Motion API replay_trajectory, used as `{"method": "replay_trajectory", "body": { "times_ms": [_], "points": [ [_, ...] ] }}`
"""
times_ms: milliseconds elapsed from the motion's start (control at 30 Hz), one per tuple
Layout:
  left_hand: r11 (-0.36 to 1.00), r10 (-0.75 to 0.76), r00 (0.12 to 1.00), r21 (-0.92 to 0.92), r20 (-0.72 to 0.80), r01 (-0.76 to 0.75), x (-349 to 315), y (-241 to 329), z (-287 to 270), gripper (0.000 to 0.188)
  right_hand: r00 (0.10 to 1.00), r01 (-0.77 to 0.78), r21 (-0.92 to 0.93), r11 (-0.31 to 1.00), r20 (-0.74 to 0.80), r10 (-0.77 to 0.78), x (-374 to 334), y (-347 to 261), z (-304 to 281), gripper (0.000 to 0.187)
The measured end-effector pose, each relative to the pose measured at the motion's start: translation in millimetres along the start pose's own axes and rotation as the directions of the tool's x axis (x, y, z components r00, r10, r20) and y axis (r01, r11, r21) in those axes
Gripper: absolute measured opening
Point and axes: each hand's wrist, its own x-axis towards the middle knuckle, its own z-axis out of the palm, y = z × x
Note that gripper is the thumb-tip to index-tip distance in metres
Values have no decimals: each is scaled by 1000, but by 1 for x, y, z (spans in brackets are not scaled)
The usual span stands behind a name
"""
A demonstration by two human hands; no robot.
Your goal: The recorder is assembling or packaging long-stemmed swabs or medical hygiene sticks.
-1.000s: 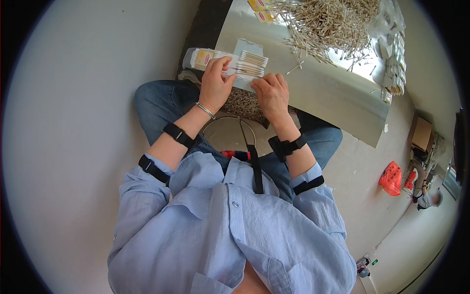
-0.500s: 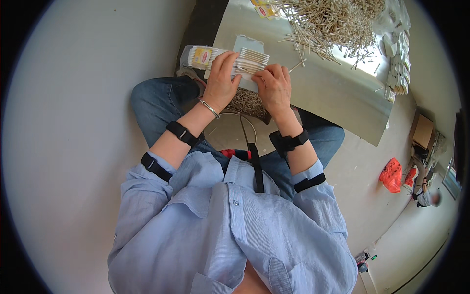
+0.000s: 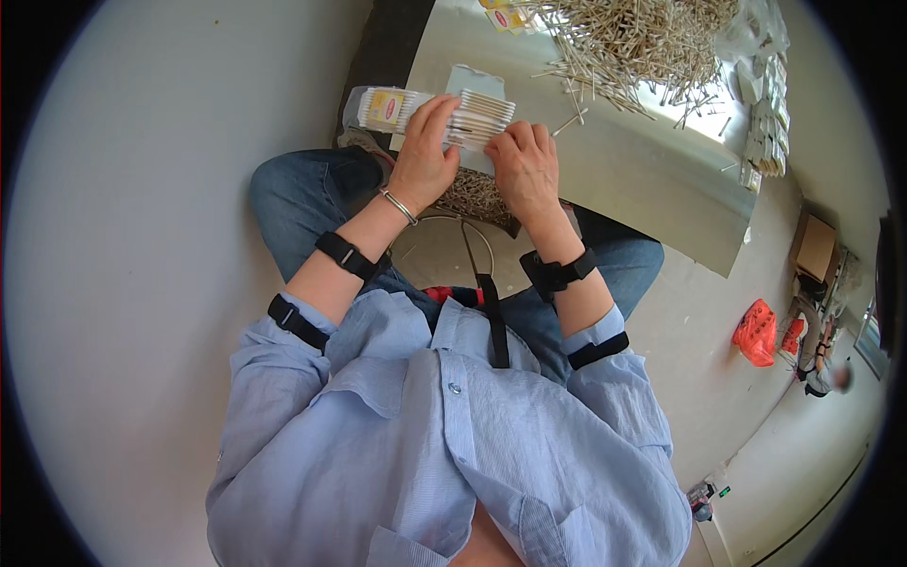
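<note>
A row of white cotton swabs [image 3: 488, 110] lies side by side over a pale sheet [image 3: 475, 79] near the table's left corner. Left of it, a clear packet of cotton swabs [image 3: 385, 106] with a yellow and red label sticks out past my left hand [image 3: 424, 163]. That hand is closed over the packet and the left ends of the row, fingers on top. My right hand [image 3: 527, 172] has its fingers bent and pressed together at the row's lower right end, pinching swabs there; its fingertips are partly hidden.
A large heap of loose cotton swabs [image 3: 642, 42] covers the far part of the metal-topped table [image 3: 652, 180]. Several filled packets [image 3: 767, 128] are stacked at the right edge. More swabs [image 3: 477, 200] sit below the table edge between my knees. Another person [image 3: 820, 378] is far right.
Both hands stay at the row of swabs with only slight shifts. My right fingers have curled a little more at its lower right end.
</note>
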Motion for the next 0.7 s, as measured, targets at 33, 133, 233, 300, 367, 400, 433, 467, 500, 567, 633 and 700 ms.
{"method": "replay_trajectory", "body": {
  "times_ms": [33, 133, 233, 300, 367, 400, 433, 467, 500, 567, 633, 700],
  "points": [
    [999, 13, 1000, -38, -3, -13, -1, 1, 1, 61, 1000, -5, -31, 1000, 14, 6, 2, -1, 0, 7],
    [993, -5, 1000, -121, -10, 3, -1, 0, 3, 66, 999, 8, -79, 997, 46, -4, 7, -2, -3, 5],
    [978, -35, 999, -205, -10, 32, 3, -3, 8, 68, 998, 23, -86, 996, 55, -18, 7, -3, -3, 3],
    [970, -33, 999, -243, -8, 30, 5, -5, 13, 67, 999, 20, -76, 997, 44, -17, 7, -4, -3, 3],
    [956, -49, 999, -290, -18, 42, 4, -8, 17, 68, 997, -6, -62, 998, 76, 10, 6, -5, -4, 8],
    [956, -49, 999, -291, -17, 42, 3, -8, 18, 68, 997, -7, -63, 998, 76, 12, 6, -5, -4, 8],
    [958, -43, 999, -285, -25, 34, 2, -9, 20, 69, 998, -7, -58, 998, 67, 11, 5, -5, -3, 9],
    [960, -36, 999, -279, -33, 26, 2, -10, 21, 69, 998, -8, -52, 999, 57, 11, 5, -5, -3, 9],
    [960, -37, 999, -279, -32, 27, 2, -10, 21, 69, 998, -9, -52, 999, 58, 12, 4, -6, -3, 9],
    [937, -45, 999, -346, -12, 38, 2, -9, 23, 74, 995, 3, -44, 999, 96, 1, 4, -7, -3, 9],
    [928, -46, 999, -371, -4, 42, 2, -9, 25, 74, 998, 2, -54, 999, 56, 1, 6, -6, 1, 9],
    [917, -47, 999, -395, 4, 45, 3, -8, 26, 75, 1000, 0, -64, 998, 14, 1, 8, -4, 4, 10]
  ]
}}
